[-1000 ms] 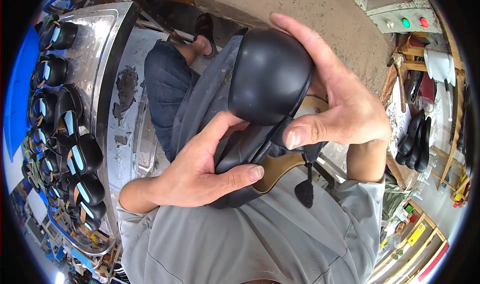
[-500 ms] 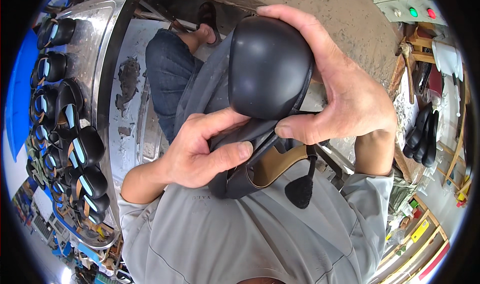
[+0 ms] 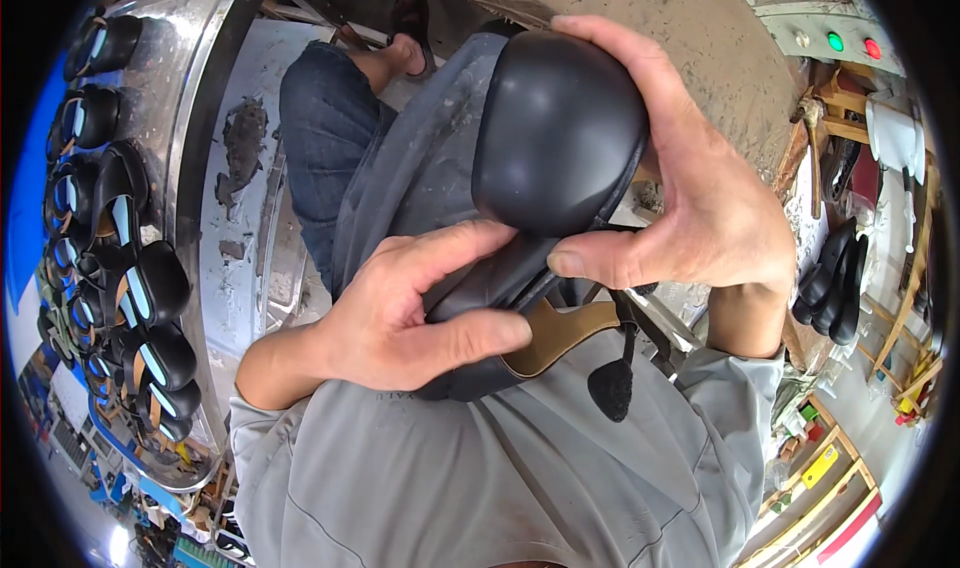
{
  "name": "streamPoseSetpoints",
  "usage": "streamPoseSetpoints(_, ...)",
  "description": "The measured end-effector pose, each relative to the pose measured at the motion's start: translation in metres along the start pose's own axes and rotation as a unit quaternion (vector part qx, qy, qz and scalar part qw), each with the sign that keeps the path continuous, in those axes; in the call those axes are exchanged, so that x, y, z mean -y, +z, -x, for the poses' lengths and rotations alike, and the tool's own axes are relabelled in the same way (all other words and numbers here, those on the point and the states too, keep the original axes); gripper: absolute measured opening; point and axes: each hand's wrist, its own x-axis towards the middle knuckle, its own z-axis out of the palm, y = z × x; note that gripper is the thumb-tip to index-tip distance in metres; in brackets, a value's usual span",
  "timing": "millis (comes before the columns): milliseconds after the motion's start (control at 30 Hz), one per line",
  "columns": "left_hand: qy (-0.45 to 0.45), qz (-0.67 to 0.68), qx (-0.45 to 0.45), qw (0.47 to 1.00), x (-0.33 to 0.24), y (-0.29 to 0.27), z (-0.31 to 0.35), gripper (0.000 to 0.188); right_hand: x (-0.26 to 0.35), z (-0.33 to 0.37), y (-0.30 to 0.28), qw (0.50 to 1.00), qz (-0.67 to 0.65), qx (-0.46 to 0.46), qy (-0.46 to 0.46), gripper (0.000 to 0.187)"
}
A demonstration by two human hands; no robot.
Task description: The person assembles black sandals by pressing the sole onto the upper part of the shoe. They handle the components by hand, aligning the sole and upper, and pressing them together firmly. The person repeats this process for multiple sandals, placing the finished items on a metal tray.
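The left hand (image 3: 400, 318) clamps the rear of a glossy black leather shoe with tan lining (image 3: 540, 218), while the right hand (image 3: 690, 208) grips its rounded toe.

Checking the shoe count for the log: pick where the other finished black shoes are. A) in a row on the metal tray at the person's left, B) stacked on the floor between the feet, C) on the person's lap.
A: the black shoes line the metal tray at the left, apart from both hands.
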Motion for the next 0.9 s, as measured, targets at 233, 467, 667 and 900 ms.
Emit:
streamPoseSetpoints(233,-0.049,0.102,-0.038,0.993,-0.004,0.011,-0.003,0.057,-0.003,-0.001,0.000,0.999,-0.021,-0.014,-0.022,0.109)
streamPoseSetpoints(467,-0.051,0.216,-0.011,0.975,-0.011,-0.009,-0.015,0.060,0.005,-0.003,-0.006,0.974,-0.213,-0.074,-0.020,0.105)
streamPoseSetpoints(667,-0.026,0.262,-0.039,0.964,-0.016,-0.011,-0.005,0.062,0.047,0.014,-0.007,0.962,0.135,-0.214,-0.100,0.076)
streamPoseSetpoints(900,-0.005,0.122,-0.109,0.987,-0.015,0.001,0.012,0.061,0.043,0.002,0.015,0.972,0.197,-0.049,-0.118,0.037)
